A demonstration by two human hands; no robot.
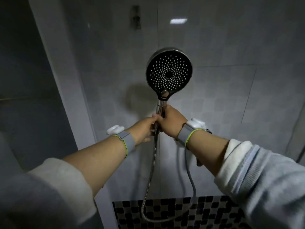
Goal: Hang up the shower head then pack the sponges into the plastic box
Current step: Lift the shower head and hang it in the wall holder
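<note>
Shower head (168, 73): upright, face toward camera, well below wall bracket (135, 18) (blurred). Handle gripped by right hand (171, 123) and left hand (145, 132), both closed; hose (152, 164) hanging beneath.

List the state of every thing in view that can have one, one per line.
shower head: off its mount, held upright, no water running
wall bracket: empty
metal hose: hanging slack, looping below
left hand: closed on the handle
right hand: closed on the handle
</note>
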